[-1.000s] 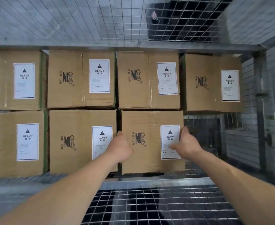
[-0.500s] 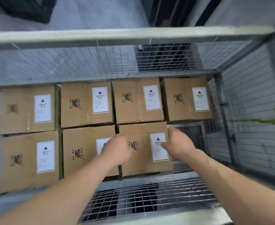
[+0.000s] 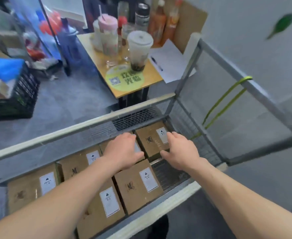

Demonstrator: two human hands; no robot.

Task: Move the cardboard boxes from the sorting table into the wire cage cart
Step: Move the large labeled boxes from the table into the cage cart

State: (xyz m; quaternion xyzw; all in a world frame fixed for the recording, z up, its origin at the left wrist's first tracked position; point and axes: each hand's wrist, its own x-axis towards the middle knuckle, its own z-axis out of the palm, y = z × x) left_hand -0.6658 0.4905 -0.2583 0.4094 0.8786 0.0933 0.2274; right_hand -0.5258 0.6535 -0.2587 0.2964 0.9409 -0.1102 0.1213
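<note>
Cardboard boxes [image 3: 136,188], head view: brown, each with a white label bearing a black triangle and a dark printed logo. They lie packed in two rows inside the wire cage cart [image 3: 76,128]. Left grip [image 3: 122,150] and right grip [image 3: 179,152] are over the far-right boxes, fingers loose, holding nothing.

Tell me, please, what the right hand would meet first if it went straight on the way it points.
Probably the top of the far right box, just ahead of the right hand; depth is unclear.
</note>
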